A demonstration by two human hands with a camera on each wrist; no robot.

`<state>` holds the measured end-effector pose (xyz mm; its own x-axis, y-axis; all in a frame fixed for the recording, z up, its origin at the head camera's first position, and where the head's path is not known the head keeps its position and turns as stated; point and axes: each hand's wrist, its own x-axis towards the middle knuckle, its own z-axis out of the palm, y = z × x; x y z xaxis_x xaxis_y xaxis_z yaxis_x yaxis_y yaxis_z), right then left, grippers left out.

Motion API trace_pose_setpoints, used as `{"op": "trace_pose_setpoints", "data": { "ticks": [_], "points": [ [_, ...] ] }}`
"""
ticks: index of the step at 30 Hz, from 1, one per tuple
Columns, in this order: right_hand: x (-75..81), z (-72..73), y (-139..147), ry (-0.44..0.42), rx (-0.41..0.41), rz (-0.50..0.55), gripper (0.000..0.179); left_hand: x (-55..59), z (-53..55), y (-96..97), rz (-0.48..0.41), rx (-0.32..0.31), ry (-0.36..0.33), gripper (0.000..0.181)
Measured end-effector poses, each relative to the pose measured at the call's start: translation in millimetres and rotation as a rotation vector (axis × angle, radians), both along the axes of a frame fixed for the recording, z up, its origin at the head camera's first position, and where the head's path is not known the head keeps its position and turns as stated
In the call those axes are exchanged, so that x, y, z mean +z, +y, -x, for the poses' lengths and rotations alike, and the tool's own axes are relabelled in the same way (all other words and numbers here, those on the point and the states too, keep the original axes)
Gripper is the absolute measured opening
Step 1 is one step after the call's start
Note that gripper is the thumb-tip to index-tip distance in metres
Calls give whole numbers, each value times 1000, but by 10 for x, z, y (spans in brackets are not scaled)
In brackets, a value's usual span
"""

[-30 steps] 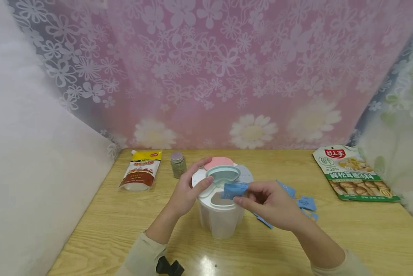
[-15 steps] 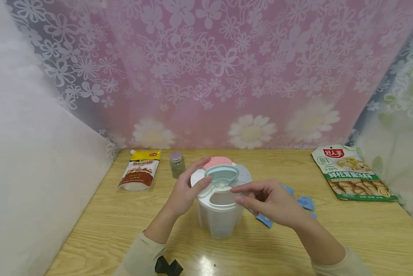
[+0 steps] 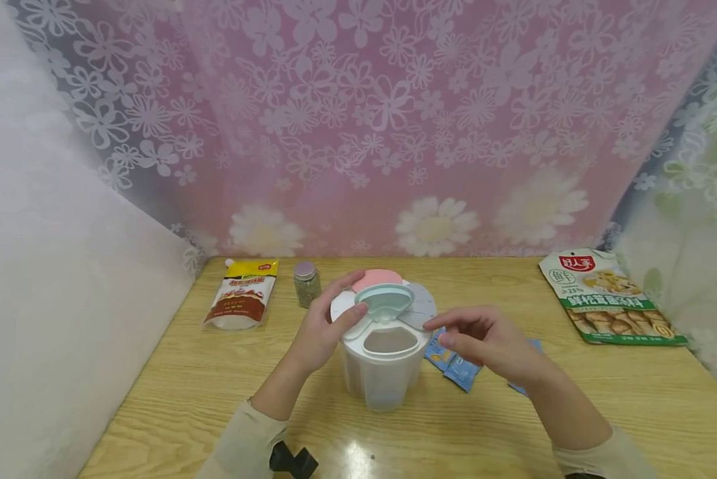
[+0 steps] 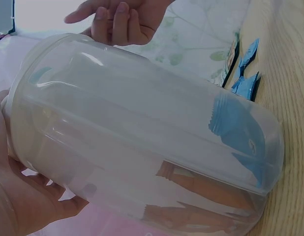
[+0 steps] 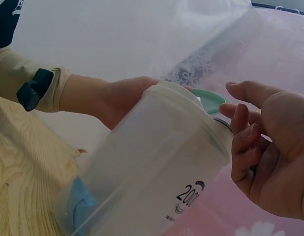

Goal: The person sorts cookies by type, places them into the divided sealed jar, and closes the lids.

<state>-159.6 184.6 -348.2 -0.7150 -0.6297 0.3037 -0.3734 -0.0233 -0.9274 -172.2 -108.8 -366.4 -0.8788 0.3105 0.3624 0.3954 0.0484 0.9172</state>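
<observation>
The translucent container (image 3: 388, 382) stands upright, its white lid (image 3: 355, 334) gripped by the left fingers (image 3: 334, 291); the mint flap (image 3: 384, 299) is raised beside the left thumb (image 3: 349, 320), leaving the opening between left and right fingers (image 3: 457, 317) uncovered. A blue packet (image 4: 240, 132) and orange-brown packets (image 4: 206, 188) rest inside, near the base, well below the left fingers. Loose blue packets (image 3: 463, 372) lie below the right fingers, partly overlapping.

Blue packets (image 3: 463, 372): partly hidden behind right hand (image 3: 494, 342).
Right sleeve (image 3: 611, 459): cut by lower edge.
Orange sachets (image 4: 211, 191): hazy through container (image 4: 117, 110) wall.
</observation>
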Motion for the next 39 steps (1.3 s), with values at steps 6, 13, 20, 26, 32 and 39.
{"op": "trace_pose_setpoints", "data": {
  "ticks": [6, 13, 20, 26, 32, 39],
  "points": [
    [-83, 59, 155, -24, -78, 10, 32, -4, 11, 4, 3, 4, -7, 55],
    [-183, 176, 277, -58, -182, -6, 28, -28, 38, 13, -4, -8, -1, 55],
    [-337, 318, 301, -71, -224, -115, 33, -24, 39, 15, -12, -13, -8, 55],
    [-500, 412, 288, -93, -254, -229, 44, -9, 18, 9, -18, -13, -25, 55],
    [-703, 507, 219, -133, -194, -305, 55, -25, 20, 5, -18, -5, -22, 54],
    [-867, 543, 182, -174, -180, -358, 67, -22, 22, 12, -24, -13, -14, 55]
  ]
}}
